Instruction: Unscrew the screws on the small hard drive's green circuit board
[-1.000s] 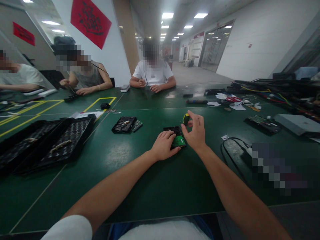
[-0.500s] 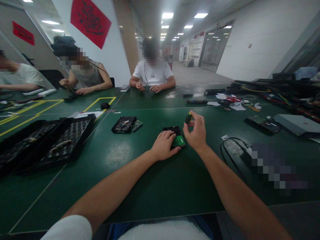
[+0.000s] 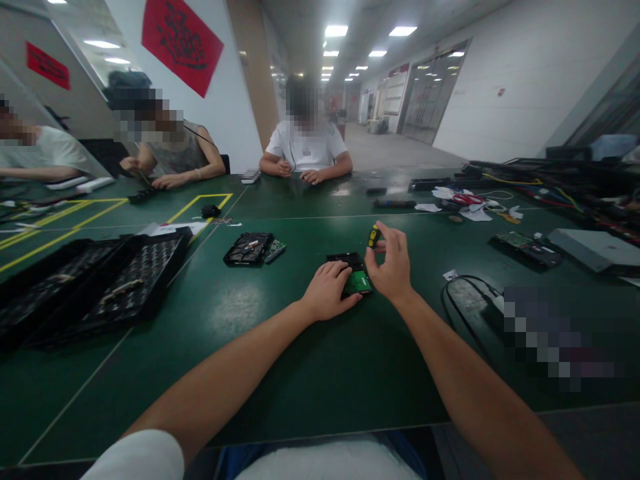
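Observation:
My left hand point(image 3: 327, 291) lies on a black hard drive point(image 3: 346, 259) with a green circuit board point(image 3: 358, 282), fingers curled over its near edge and pressing it to the green table point(image 3: 310, 360). My right hand point(image 3: 393, 265) hovers just right of the drive, fingers pinched round a small screwdriver with a yellow and black handle point(image 3: 373, 236). The handle stands nearly upright above the drive; its tip is hidden behind my fingers.
A second opened hard drive point(image 3: 249, 249) with a loose green board point(image 3: 275, 251) lies to the left. Black trays point(image 3: 125, 280) fill the left side. A black cable point(image 3: 467, 293) and more drives point(image 3: 525, 248) lie right. Three people sit at the far side.
The screwdriver handle tilted right half a second ago and now stands more upright again. My right hand's fingers shifted slightly round it. My left hand has stayed on the drive.

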`<action>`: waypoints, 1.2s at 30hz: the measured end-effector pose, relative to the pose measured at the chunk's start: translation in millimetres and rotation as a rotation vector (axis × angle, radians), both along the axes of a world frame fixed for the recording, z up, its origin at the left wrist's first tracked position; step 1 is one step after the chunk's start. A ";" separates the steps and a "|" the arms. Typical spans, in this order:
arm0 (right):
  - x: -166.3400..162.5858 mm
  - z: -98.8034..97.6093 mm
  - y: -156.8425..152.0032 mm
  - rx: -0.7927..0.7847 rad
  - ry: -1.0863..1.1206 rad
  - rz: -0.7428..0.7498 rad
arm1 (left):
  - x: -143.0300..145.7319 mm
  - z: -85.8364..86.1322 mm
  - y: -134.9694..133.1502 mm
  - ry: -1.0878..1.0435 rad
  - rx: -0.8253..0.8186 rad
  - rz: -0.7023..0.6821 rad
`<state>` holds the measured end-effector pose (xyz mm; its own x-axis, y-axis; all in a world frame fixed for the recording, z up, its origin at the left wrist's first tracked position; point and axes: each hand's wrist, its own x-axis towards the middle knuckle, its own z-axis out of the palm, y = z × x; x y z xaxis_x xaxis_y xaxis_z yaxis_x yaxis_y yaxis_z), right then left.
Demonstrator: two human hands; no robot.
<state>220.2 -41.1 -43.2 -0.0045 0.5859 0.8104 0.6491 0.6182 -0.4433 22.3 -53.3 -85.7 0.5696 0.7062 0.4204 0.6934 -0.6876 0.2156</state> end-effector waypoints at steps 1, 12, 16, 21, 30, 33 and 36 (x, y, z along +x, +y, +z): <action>-0.4 0.1 -0.1 0.003 -0.001 0.008 | 0.1 0.4 -0.3 -0.001 0.000 -0.001; 0.9 -5.9 4.6 -0.057 -0.015 0.039 | 0.7 0.5 -0.5 0.016 -0.013 0.004; 0.6 -3.6 2.9 -0.035 -0.002 0.022 | 0.7 -0.6 -0.1 0.007 -0.010 0.003; 1.7 0.2 1.3 -0.014 -0.007 -0.029 | 0.0 -0.2 -0.2 0.012 -0.011 0.004; 2.0 -4.7 3.9 -0.016 -0.026 -0.007 | 0.3 2.0 -0.7 0.013 -0.023 0.003; 2.4 -5.5 3.8 -0.041 -0.027 -0.014 | 0.1 2.6 -1.0 0.011 -0.031 0.003; 2.4 -5.2 3.5 -0.056 -0.024 -0.003 | 0.0 2.2 -0.8 0.013 -0.028 0.004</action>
<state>222.6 -37.6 -48.4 -0.0221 0.6306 0.7758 0.6615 0.5911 -0.4615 22.2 -54.1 -83.6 0.5723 0.7197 0.3930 0.6986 -0.6789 0.2260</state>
